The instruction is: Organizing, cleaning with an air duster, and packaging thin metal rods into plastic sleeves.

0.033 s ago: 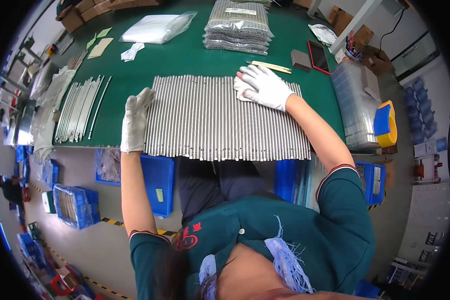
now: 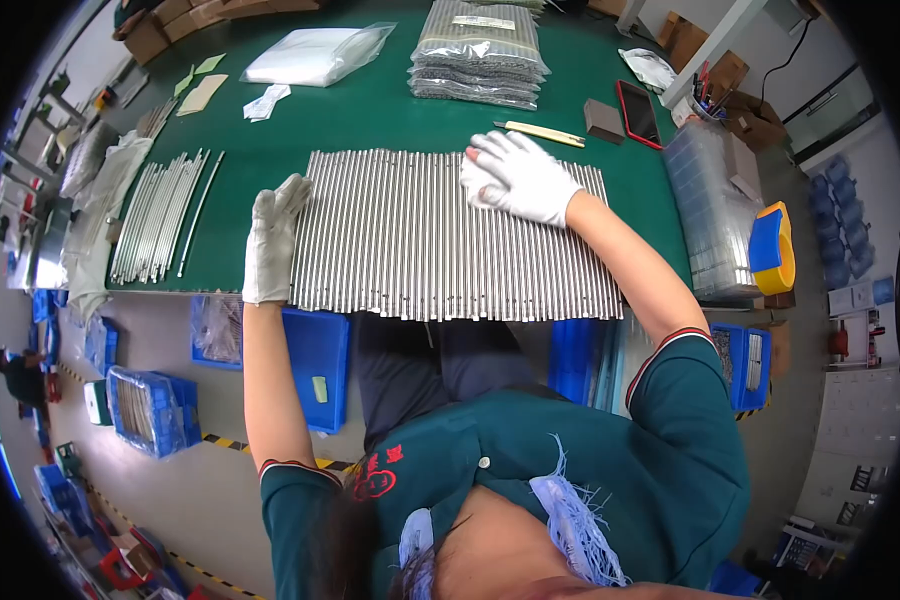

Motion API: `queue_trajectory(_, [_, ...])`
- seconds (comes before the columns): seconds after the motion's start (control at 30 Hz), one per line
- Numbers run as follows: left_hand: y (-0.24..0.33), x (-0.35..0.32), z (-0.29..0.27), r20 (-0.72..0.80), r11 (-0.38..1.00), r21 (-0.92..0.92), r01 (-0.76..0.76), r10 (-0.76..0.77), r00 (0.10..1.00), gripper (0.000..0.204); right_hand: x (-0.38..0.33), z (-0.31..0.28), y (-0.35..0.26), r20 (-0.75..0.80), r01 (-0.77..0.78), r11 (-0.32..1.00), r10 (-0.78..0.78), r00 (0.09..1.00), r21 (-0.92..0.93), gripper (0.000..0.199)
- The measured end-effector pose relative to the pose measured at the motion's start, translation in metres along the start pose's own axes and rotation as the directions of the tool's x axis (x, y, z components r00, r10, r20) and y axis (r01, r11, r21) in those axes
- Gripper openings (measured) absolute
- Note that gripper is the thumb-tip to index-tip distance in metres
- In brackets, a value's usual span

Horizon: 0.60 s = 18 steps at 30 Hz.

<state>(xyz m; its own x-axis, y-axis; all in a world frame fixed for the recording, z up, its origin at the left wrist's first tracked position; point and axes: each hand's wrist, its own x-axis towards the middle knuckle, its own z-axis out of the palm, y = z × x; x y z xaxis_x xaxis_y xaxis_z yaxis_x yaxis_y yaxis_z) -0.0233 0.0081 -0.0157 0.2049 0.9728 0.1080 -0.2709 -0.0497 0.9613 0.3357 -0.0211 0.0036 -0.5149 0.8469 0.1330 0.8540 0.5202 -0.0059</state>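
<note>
A wide row of thin silvery metal rods (image 2: pixel 390 240) lies side by side across the green table's front edge, with the near ends sticking out slightly past it. My left hand (image 2: pixel 270 245), in a white glove, stands against the row's left side with its fingers straight. My right hand (image 2: pixel 520 180), also in a white glove with a reddish fingertip showing, rests flat on the far right part of the rods, fingers stretched. White material shows under its fingers; whether it is cloth or glove I cannot tell.
A smaller group of rods (image 2: pixel 160 215) lies to the left. Beyond the row are clear plastic bags (image 2: pixel 315 57), a stack of bagged rods (image 2: pixel 475 60), a yellow utility knife (image 2: pixel 540 133), a dark block (image 2: pixel 603 121) and a red-edged phone (image 2: pixel 638 113). A tape dispenser (image 2: pixel 772 248) sits at right.
My right hand has slid slightly left over the rods. My left hand stays in place against the row's side.
</note>
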Motion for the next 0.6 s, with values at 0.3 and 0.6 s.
queue_trajectory(0.3, [0.001, -0.005, -0.005, -0.009, 1.000, -0.025, -0.011, 0.011, 1.000, 0.076, 0.047, 0.016, -0.032, -0.007, 0.246, 0.967, -0.246, 0.969, 0.068, 0.060])
queue_trajectory(0.6, [-0.009, -0.004, -0.012, -0.006, 0.998, -0.037, -0.055, 0.055, 0.998, 0.067, 0.034, -0.016, 0.037, -0.029, -0.372, 0.772, 0.450, 0.893, 0.515, 0.054])
